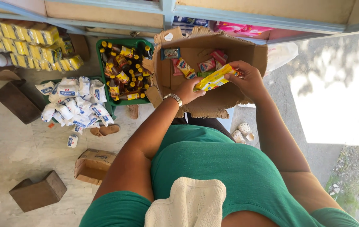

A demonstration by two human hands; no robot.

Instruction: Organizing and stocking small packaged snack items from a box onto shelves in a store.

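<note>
Both of my hands hold a long yellow packet (215, 77) over an open cardboard box (246, 52). My left hand (188, 90), with a watch on its wrist, grips the packet's near end. At the far end, my right hand (246, 77) is closed around it. Inside the box lie several small colourful packets (187, 67).
A green crate of brown bottles (123, 71) stands left of the box. White sachets (72, 103) are heaped beside it, yellow packs (24, 42) are stacked at top left. Wooden blocks (38, 191), a small carton (93, 164) and sandals (106, 130) lie on the tiled floor. Shelving runs along the top.
</note>
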